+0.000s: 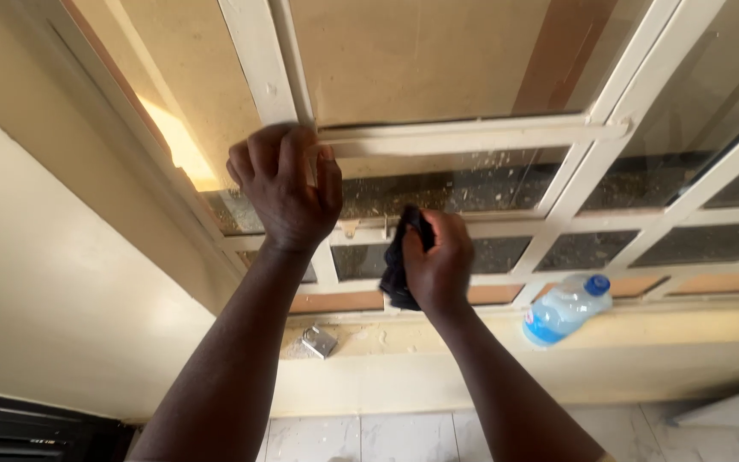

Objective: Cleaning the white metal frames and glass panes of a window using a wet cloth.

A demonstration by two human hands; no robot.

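Two hands: left (288,188) clasps window frame (472,137); right (438,261) clenched around dark cloth (397,265), lower right.

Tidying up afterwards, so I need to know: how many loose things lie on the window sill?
2: a clear plastic bottle with a blue cap lying on its side at the right, and a small metal padlock at the left, below the left hand. The arms may hide more.

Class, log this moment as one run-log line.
left hand: grips window frame | right hand: holds black cloth | sill: water bottle, padlock
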